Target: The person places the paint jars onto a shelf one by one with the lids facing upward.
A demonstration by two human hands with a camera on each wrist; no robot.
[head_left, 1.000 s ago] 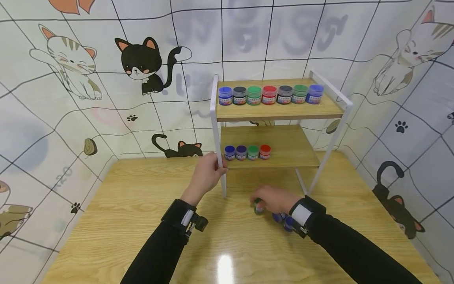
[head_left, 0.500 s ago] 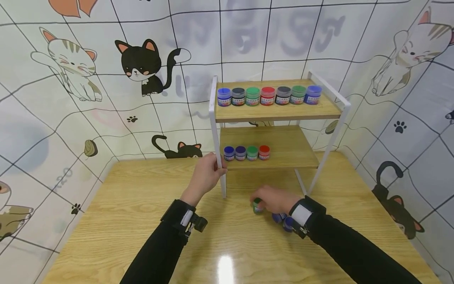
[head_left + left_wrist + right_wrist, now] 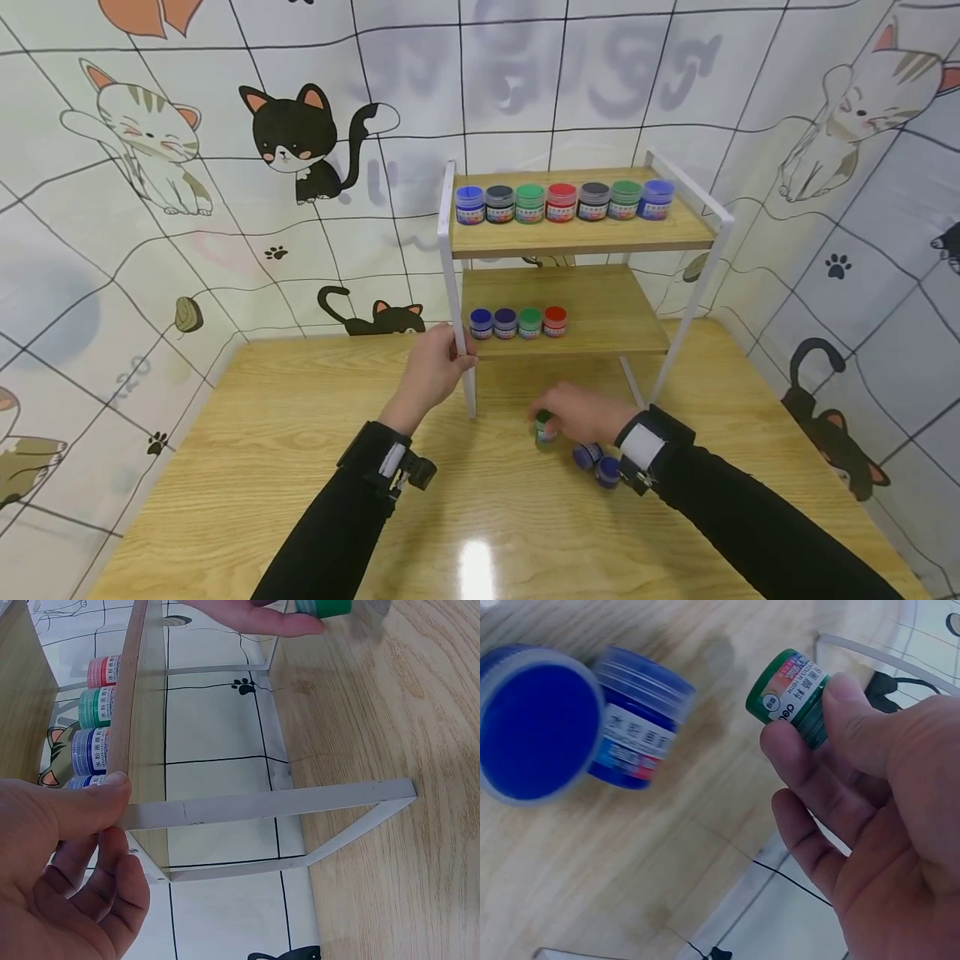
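My left hand (image 3: 433,364) grips the front left post of a white-framed, two-tier wooden rack (image 3: 582,247) beside its lower shelf. In the left wrist view the thumb lies against the post where it meets the shelf edge. My right hand (image 3: 581,414) pinches a small green paint jar (image 3: 791,694) between thumb and fingers, low in front of the rack. The right wrist view shows its label and the jar tilted. Two blue paint jars, one on its side (image 3: 637,720) and another (image 3: 540,724) with its lid facing the camera, lie near my right wrist.
Along the top shelf runs a row of several paint jars (image 3: 561,202) in blue, black, green and red. A shorter row of jars (image 3: 529,322) fills the lower shelf's left half. The wooden table (image 3: 315,467) meets a cat-patterned wall covering (image 3: 420,75).
My right hand has risen slightly with the green jar, and the two blue jars show more fully beside the wrist. My left hand keeps its grip on the post.
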